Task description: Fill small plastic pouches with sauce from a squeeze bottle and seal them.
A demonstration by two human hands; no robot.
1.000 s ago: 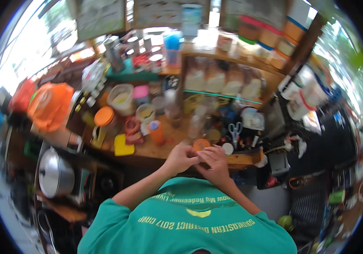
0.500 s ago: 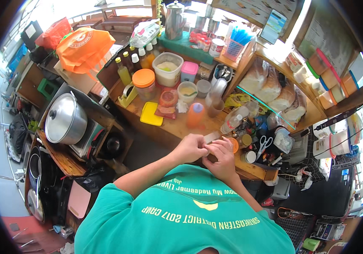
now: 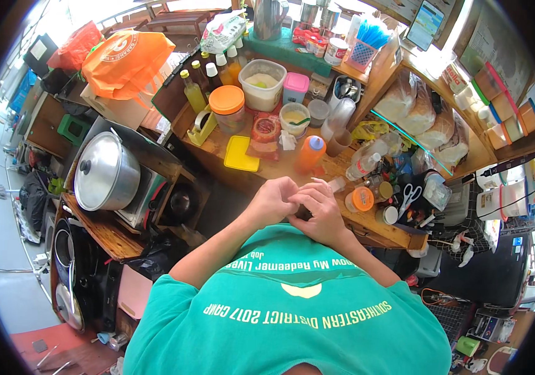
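My left hand point(image 3: 272, 203) and my right hand point(image 3: 320, 212) meet in front of my chest at the counter's near edge. Fingers of both are bent and pressed together at the tips; whatever they pinch is hidden or too small to name. Just beyond them stands an orange squeeze bottle point(image 3: 312, 154). A jar with an orange lid point(image 3: 360, 199) is close to the right hand, near a clear plastic bottle point(image 3: 363, 166) lying tilted. Farther from the left hand lie a flat yellow lid point(image 3: 242, 154) and a plastic packet with round reddish contents point(image 3: 265, 128).
Across the wooden counter point(image 3: 217, 145) stand a white tub with a green spoon point(image 3: 294, 117), an orange-lidded container point(image 3: 227, 106) and several sauce bottles. Bagged bread loaves point(image 3: 423, 119) fill the right shelf, near scissors point(image 3: 410, 195). A large lidded pot point(image 3: 106, 172) sits left.
The view has swung a little, so the counter things sit farther right. My hands stay together, somewhat farther left relative to the squeeze bottle, with fingers slightly shifted.
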